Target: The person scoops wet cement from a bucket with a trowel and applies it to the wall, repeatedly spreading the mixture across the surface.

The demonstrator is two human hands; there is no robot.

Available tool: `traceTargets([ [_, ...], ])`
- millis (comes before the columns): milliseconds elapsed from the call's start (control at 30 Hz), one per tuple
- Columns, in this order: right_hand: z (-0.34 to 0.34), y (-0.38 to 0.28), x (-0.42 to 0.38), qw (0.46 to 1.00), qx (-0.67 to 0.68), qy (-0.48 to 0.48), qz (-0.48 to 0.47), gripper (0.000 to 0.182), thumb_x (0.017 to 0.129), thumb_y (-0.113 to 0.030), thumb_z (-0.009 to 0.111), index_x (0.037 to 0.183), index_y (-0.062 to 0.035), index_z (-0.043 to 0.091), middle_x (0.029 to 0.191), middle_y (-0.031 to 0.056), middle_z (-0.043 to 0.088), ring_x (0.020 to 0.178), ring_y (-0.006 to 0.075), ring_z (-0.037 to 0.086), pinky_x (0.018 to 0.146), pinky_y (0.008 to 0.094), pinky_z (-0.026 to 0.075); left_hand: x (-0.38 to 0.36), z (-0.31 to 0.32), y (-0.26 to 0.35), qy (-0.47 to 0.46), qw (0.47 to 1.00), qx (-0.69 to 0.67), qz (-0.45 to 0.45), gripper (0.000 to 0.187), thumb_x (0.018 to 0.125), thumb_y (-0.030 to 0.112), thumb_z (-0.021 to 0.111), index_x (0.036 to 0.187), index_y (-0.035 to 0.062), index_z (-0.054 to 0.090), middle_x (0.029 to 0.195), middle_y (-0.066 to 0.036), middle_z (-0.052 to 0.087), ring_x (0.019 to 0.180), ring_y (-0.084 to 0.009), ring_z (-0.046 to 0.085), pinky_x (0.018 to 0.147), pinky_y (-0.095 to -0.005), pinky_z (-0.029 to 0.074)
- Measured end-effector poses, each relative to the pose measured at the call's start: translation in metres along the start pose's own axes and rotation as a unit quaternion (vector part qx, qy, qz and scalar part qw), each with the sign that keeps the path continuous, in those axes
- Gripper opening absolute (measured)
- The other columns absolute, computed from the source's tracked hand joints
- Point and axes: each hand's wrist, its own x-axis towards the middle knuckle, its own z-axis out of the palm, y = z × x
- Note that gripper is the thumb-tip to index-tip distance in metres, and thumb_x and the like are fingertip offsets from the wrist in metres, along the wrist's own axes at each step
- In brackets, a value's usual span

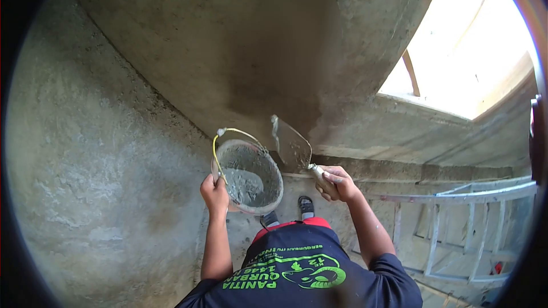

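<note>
A round bucket (275, 194) with wet grey mortar (242, 187) inside hangs from my left hand (216, 195), whose fingers are closed on its left rim. The bucket's yellow and white wire handle (240, 132) stands up over the far side. To the right, my right hand (337, 182) is wrapped round the handle of a trowel (294, 147). The trowel's blade points up and left, just beyond the bucket's right edge, with bits of mortar on it. A damp dark patch marks the wall (274, 74) in front.
A metal ladder (474, 197) lies at the right. Bright light comes through an opening (462, 40) at the upper right. A rough wall (108, 182) rises on the left. My sandalled feet (306, 205) stand on the floor below the bucket and trowel.
</note>
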Motion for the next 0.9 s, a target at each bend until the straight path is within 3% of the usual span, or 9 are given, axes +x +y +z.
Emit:
traceTargets([
  [100, -0.010, -0.007, 0.015, 0.980, -0.129, 0.099, -0.117, 0.049, 0.099, -0.023, 0.065, 0.138, 0.0045, 0.055, 0.078, 0.0022, 0.058, 0.058, 0.0107, 0.052, 0.056, 0.0252, 0.045, -0.021, 0.017, 0.002, 0.016, 1.000, -0.008, 0.000, 0.016, 0.086, 0.001, 0.061, 0.074, -0.0053, 0.053, 0.062, -0.011, 0.053, 0.060, -0.0158, 0.045, 0.057, -0.0373, 0.039],
  [133, -0.013, -0.010, 0.022, 0.970, -0.156, 0.144, -0.116, 0.052, 0.095, -0.018, 0.069, 0.141, 0.0035, 0.054, 0.082, 0.0071, 0.062, 0.067, 0.0135, 0.059, 0.061, 0.0295, 0.050, -0.025, 0.021, 0.001, 0.025, 0.999, 0.000, 0.026, 0.017, 0.086, 0.002, 0.061, 0.074, -0.0059, 0.053, 0.060, -0.016, 0.053, 0.055, -0.0205, 0.047, 0.055, -0.0395, 0.038],
  [200, -0.038, -0.006, 0.049, 0.826, -0.446, 0.201, -0.281, 0.056, 0.090, -0.011, 0.071, 0.141, 0.0013, 0.051, 0.095, 0.0150, 0.066, 0.081, 0.0236, 0.067, 0.067, 0.0367, 0.055, -0.036, 0.033, -0.015, 0.024, 1.000, 0.012, 0.016, 0.015, 0.086, 0.001, 0.061, 0.075, -0.0059, 0.053, 0.061, -0.016, 0.053, 0.054, -0.0217, 0.048, 0.055, -0.0393, 0.038],
  [233, -0.044, -0.005, 0.064, 0.827, -0.445, 0.199, -0.279, 0.056, 0.090, -0.011, 0.071, 0.141, 0.0013, 0.051, 0.095, 0.0150, 0.066, 0.081, 0.0236, 0.067, 0.067, 0.0367, 0.055, -0.043, 0.036, -0.024, 0.025, 1.000, -0.010, 0.008, 0.015, 0.086, 0.001, 0.061, 0.076, -0.0060, 0.053, 0.061, -0.016, 0.054, 0.055, -0.0211, 0.048, 0.055, -0.0391, 0.038],
  [300, -0.055, -0.001, 0.094, 0.679, -0.560, 0.257, -0.399, 0.059, 0.086, -0.008, 0.072, 0.140, -0.0016, 0.049, 0.110, 0.0201, 0.065, 0.096, 0.0355, 0.068, 0.073, 0.0431, 0.057, -0.053, 0.041, -0.021, 0.024, 1.000, -0.012, -0.013, 0.018, 0.086, -0.001, 0.061, 0.074, -0.0057, 0.050, 0.061, -0.014, 0.052, 0.055, -0.0193, 0.046, 0.055, -0.0387, 0.037],
  [400, -0.068, 0.034, 0.137, 0.639, -0.561, 0.359, -0.385, 0.057, 0.084, -0.007, 0.072, 0.137, -0.0040, 0.049, 0.116, 0.0180, 0.064, 0.096, 0.0403, 0.066, 0.072, 0.0453, 0.058, -0.064, 0.041, -0.036, 0.004, 0.999, 0.026, -0.036, 0.023, 0.086, 0.000, 0.062, 0.071, -0.0047, 0.044, 0.059, -0.012, 0.047, 0.055, -0.0184, 0.042, 0.054, -0.0389, 0.036],
  [433, -0.069, 0.039, 0.149, 0.610, -0.572, 0.376, -0.400, 0.058, 0.086, -0.009, 0.070, 0.140, -0.0050, 0.049, 0.114, 0.0167, 0.064, 0.096, 0.0377, 0.067, 0.071, 0.0445, 0.058, -0.065, 0.042, -0.041, -0.003, 0.999, 0.003, -0.040, 0.029, 0.087, 0.000, 0.063, 0.070, -0.0037, 0.040, 0.059, -0.010, 0.042, 0.056, -0.0166, 0.039, 0.053, -0.0385, 0.034],
  [667, -0.120, 0.101, 0.209, 0.597, -0.607, 0.429, -0.302, 0.062, 0.090, -0.013, 0.066, 0.148, -0.0121, 0.047, 0.107, 0.0136, 0.064, 0.088, 0.0357, 0.067, 0.064, 0.0462, 0.057, -0.078, 0.039, -0.078, -0.067, 0.994, -0.045, -0.077, 0.031, 0.090, 0.003, 0.064, 0.069, -0.0022, 0.042, 0.057, -0.005, 0.044, 0.056, -0.0113, 0.038, 0.051, -0.0363, 0.032],
  [900, -0.129, 0.137, 0.126, 0.627, -0.645, 0.397, -0.180, 0.062, 0.087, -0.012, 0.067, 0.147, -0.0168, 0.050, 0.106, 0.0144, 0.065, 0.084, 0.0385, 0.068, 0.063, 0.0455, 0.057, -0.078, 0.027, -0.099, -0.100, 0.994, 0.011, -0.035, 0.024, 0.087, 0.000, 0.062, 0.069, -0.0033, 0.046, 0.058, -0.013, 0.054, 0.052, -0.0192, 0.050, 0.052, -0.0381, 0.038],
])
